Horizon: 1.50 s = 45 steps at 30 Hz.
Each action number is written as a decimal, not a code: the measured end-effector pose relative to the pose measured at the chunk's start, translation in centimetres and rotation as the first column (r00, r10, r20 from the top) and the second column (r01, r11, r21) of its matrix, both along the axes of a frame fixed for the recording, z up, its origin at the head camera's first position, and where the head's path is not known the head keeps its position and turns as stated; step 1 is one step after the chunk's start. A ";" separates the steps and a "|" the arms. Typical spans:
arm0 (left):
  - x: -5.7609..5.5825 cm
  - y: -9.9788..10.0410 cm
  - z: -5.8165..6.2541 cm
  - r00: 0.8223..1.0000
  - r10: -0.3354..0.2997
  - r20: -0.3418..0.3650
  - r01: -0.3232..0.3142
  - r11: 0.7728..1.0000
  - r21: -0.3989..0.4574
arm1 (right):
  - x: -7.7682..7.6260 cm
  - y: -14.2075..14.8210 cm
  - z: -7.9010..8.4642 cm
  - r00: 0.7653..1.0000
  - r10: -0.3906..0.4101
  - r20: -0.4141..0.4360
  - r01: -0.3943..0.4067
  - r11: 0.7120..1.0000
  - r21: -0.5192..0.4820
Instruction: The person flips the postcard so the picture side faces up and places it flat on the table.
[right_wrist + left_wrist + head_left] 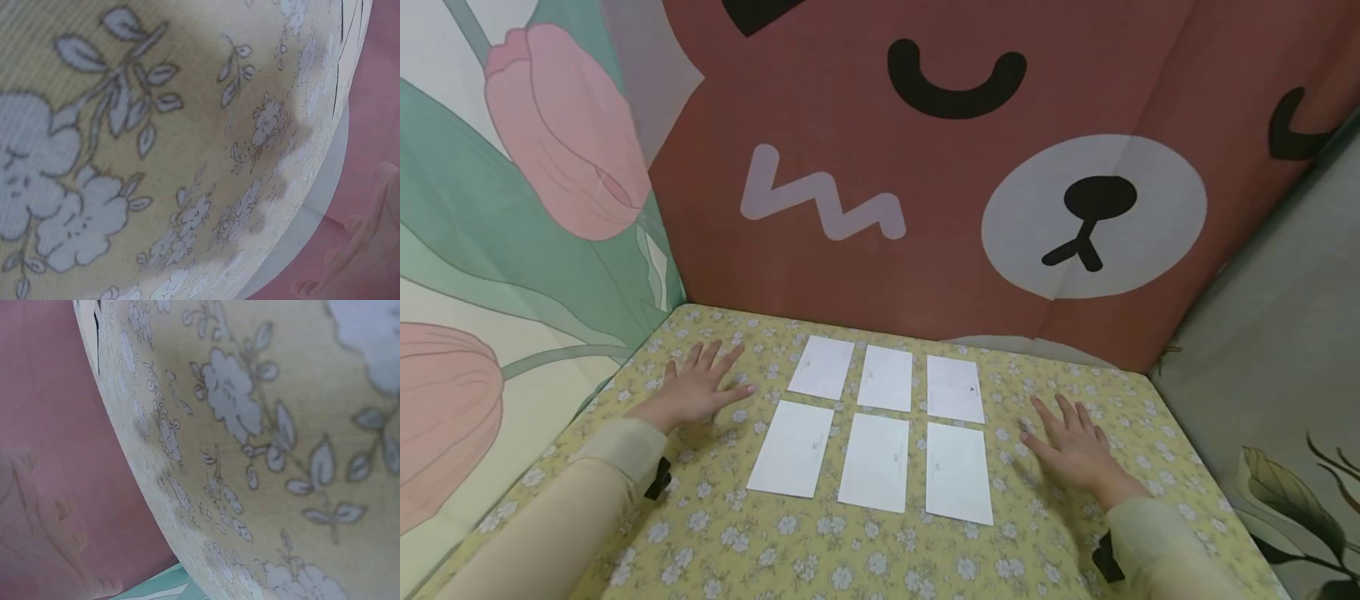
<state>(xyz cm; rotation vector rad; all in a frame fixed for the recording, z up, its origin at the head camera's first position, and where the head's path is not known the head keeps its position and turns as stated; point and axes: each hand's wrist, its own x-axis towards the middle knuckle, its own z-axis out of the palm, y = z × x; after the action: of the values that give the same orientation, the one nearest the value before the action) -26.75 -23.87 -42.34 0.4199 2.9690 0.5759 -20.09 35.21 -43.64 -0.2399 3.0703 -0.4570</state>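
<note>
Several white rectangular paper cards [873, 461] lie flat in two rows of three on the flowered tablecloth [790, 550]. Small faint marks show on them, with a darker speck on the far right card [953, 388]. To the left of the rows, my left hand [696, 392] is spread with its fingers straight, holding nothing. My right hand [1075, 446] is spread likewise on the other side, apart from the cards. Both hands cast shadows on the cloth. In the wrist views, the left hand [44, 537] and right hand [369, 250] show partly at the frame edges.
A reddish-brown backdrop with a cartoon bear face [940, 167] rises behind the table's far edge. Tulip-printed fabric [565, 133] hangs on the left, and a greyish curtain with leaves [1292, 333] on the right. Dark straps show at both cuffs.
</note>
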 end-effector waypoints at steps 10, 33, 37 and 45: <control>-0.9 1.5 0.5 0.999 -0.033 -0.010 0.033 0.999 0.034 | 0.2 -0.5 0.0 1.000 0.013 -0.009 -0.013 0.999 -0.038; -2.4 8.1 0.4 0.984 -0.128 0.128 0.076 0.934 0.350 | -1.0 -2.9 0.7 0.995 0.028 0.099 0.000 0.963 -0.271; -2.5 9.6 0.4 0.975 -0.156 0.160 0.079 0.910 0.406 | -1.3 -3.5 1.1 0.988 0.026 0.150 0.026 0.940 -0.340; -3.1 13.0 0.6 0.967 -0.174 0.185 0.069 0.881 0.468 | -1.8 -4.6 0.9 0.984 0.015 0.175 0.057 0.916 -0.397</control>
<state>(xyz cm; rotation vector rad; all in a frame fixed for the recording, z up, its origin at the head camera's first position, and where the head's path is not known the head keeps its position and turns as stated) -29.89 -10.84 -41.77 0.5317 2.5501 1.2278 -21.87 30.58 -42.69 -0.1628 2.7800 -1.0502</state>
